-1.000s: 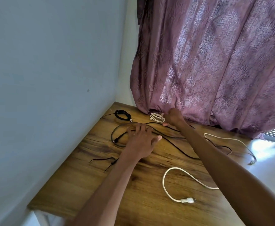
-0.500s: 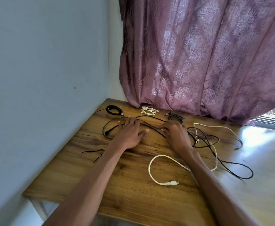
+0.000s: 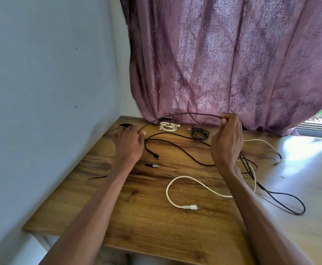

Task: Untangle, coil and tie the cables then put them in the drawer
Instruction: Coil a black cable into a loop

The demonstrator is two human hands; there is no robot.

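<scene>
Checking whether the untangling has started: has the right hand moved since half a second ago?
Yes. The right hand has risen off the table, lifting a black cable toward the curtain.

Daylight through curtain (image 3: 223,64); glare on table (image 3: 299,150) right side; wide-angle bending at edges.

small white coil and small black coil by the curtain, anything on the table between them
In the head view, bare wood lies between the white coil and the black coil.

- One head-worn view looks forward and down, close over the table (image 3: 137,222).
- Wall (image 3: 41,92) at 10 o'clock, curtain (image 3: 223,64) at 12.
</scene>
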